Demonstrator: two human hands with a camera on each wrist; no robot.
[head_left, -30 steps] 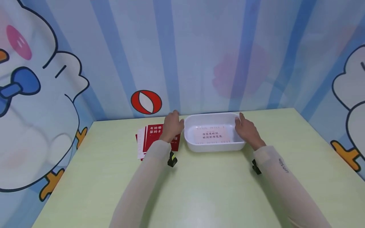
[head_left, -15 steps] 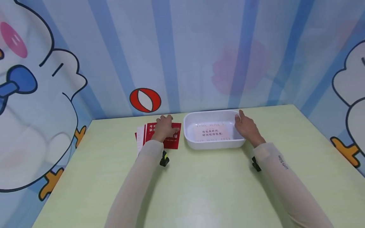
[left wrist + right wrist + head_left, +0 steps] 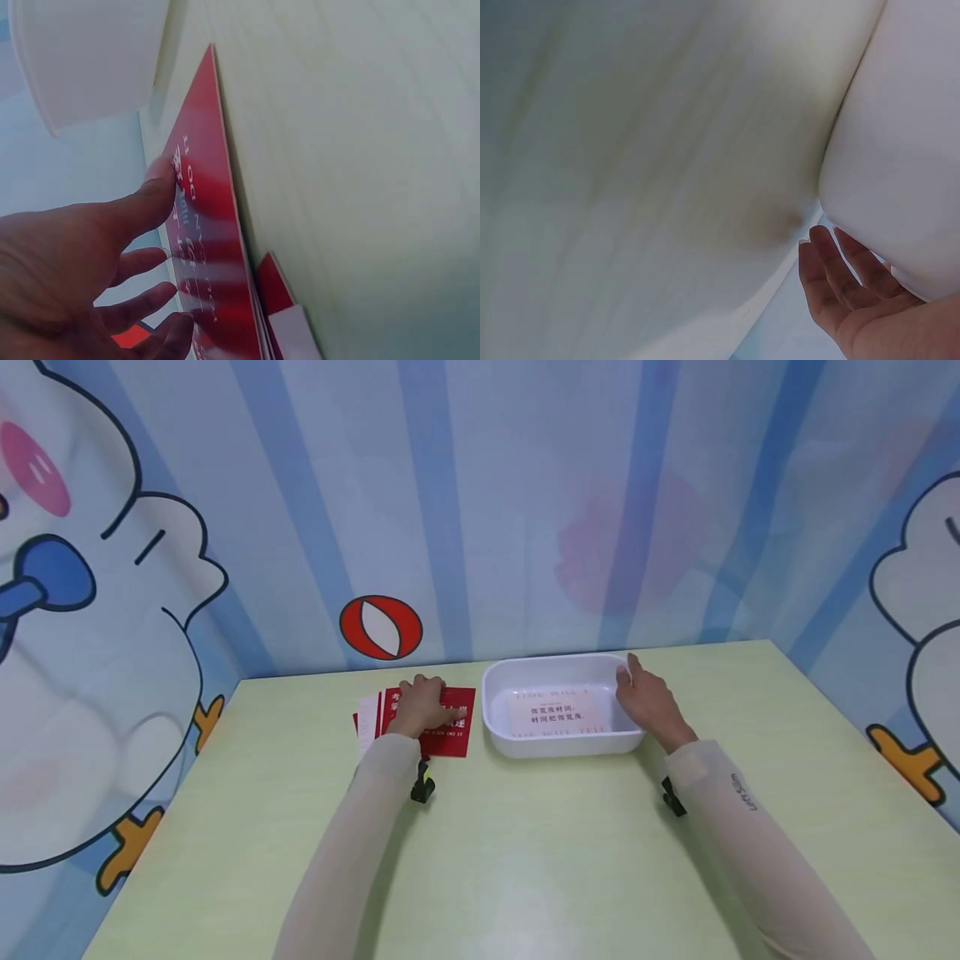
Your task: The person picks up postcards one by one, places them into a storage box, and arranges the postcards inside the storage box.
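My left hand [image 3: 420, 707] is over a small stack of printed cards, fingers spread. In the left wrist view its thumb [image 3: 161, 184] touches the red top card [image 3: 214, 247], and the other fingertips are right at the card's face. White lettering covers this red card, partly hidden by the hand. A white card [image 3: 367, 717] sticks out of the stack on the left. At the right end of a white plastic basin [image 3: 570, 746], my right hand [image 3: 654, 703] grips the rim, thumb at the inner side and fingers outside. A pale pink card [image 3: 558, 714] with dark writing lies inside the basin.
Everything stands on a pale green table [image 3: 510, 860], with the basin close to its back edge. Behind rises a blue striped wall [image 3: 510, 527] with cartoon figures. The cards lie just left of the basin.
My left hand has left the basin's left side, moved left over the cards and come down onto the stack. The right hand has stayed at the basin's right end.
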